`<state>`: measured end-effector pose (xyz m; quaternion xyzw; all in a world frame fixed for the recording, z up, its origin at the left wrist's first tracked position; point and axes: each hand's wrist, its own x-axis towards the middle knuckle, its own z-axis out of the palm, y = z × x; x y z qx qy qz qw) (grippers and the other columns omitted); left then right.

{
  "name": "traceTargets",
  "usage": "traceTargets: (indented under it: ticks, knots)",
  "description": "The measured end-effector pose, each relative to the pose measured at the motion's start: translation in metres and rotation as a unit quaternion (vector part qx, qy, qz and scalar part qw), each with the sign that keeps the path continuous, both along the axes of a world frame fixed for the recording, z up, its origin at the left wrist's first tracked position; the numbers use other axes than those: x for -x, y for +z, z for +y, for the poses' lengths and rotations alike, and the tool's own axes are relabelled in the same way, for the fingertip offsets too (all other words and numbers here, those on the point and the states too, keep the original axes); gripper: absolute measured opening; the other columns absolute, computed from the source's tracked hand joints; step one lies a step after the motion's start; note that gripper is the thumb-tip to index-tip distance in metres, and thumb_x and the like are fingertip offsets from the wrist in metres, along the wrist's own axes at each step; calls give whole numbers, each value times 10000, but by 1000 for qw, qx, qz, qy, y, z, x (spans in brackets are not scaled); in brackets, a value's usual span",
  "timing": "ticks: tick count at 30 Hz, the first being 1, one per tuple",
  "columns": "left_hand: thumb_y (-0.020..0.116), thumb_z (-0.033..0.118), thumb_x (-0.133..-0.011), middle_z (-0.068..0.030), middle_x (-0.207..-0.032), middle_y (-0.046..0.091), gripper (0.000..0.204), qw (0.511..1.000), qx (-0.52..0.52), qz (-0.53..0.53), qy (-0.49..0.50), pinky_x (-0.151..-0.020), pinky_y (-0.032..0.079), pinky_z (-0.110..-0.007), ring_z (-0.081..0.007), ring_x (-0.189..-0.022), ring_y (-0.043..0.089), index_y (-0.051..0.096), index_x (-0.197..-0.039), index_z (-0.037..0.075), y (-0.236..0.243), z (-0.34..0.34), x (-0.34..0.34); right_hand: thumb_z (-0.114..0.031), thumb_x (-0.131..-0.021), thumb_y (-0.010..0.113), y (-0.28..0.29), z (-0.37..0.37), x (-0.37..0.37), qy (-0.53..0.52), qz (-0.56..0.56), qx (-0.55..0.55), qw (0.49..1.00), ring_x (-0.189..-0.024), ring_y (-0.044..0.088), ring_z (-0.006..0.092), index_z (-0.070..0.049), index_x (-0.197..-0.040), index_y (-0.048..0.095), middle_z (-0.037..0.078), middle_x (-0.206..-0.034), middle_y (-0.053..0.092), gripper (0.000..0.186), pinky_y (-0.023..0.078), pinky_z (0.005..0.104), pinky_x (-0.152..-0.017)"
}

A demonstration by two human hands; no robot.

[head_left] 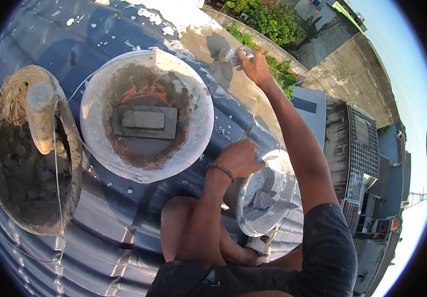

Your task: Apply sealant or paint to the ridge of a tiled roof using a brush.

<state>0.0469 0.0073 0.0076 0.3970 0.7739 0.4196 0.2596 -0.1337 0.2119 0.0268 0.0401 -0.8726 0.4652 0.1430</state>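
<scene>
Brushing the ledge, small bucket steadied

Blue ribbed roof (pixel 99 208) fills the left and center; tan ledge (pixel 245 94) runs along its edge, upper center. White bucket (pixel 91 119) sits left of center, mortar bucket (pixel 75 163) at far left, small bucket (pixel 247 222) with grayish-white mix below center right. My left hand (pixel 239 158) is curled over the small bucket's upper-left rim. My right hand (pixel 251 63), upper center, is closed in a pinch on the brush (pixel 225 54); can't tell if bristles touch the ledge. I'd keep strokes even, along the ledge, load light so it doesn't drip, left grip firm against the bucket tipping on the ribs, and not overreach at that edge.
</scene>
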Motion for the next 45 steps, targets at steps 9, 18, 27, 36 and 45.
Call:
traceTargets:
  ticks: [9, 18, 27, 36, 45]
  knots:
    - [693, 381, -785, -225, -927, 632, 400, 999, 21, -42, -21, -831, 488, -451, -383, -912, 621, 660, -754, -16, 0, -1, 4, -247, -1016, 492, -41, 79, -89, -94, -76, 113, 986, -845, 705, 196, -2, -1099, 599, 143, -938, 705, 279, 565, 293, -630]
    - [696, 380, -790, -223, -1022, 639, 395, 1000, 1, -9, 20, -860, 490, -447, -380, -961, 625, 711, -854, -9, -1, 2, -1, -383, -935, 518, -41, 201, -176, -411, -189, -233, 861, -551, 673, 198, -10, -795, 674, 139, -638, 674, 427, 545, 363, -576]
    - [690, 364, -799, -221, -944, 636, 413, 999, 30, -26, -12, -842, 490, -436, -388, -913, 621, 660, -809, -48, 6, -2, 3, -416, -915, 544, 32, 44, 69, -212, -44, -316, 924, -810, 690, 376, 24, -971, 665, 258, -905, 688, 460, 550, 453, -772]
    - [677, 381, -806, -214, -955, 624, 415, 998, 2, -54, -16, -845, 485, -435, -380, -927, 613, 656, -798, -33, 0, -1, 5, -303, -1021, 443, -7, 82, 40, -157, -34, 284, 945, -752, 708, 248, 28, -1111, 577, 187, -941, 699, 367, 601, 351, -662]
    - [681, 360, -780, -215, -880, 606, 423, 999, -19, -26, -3, -810, 484, -449, -384, -865, 598, 571, -679, -36, 0, 1, 3, -428, -946, 501, -15, 231, -101, -428, -258, -140, 855, -808, 718, 290, 20, -971, 688, 224, -925, 707, 486, 591, 384, -681]
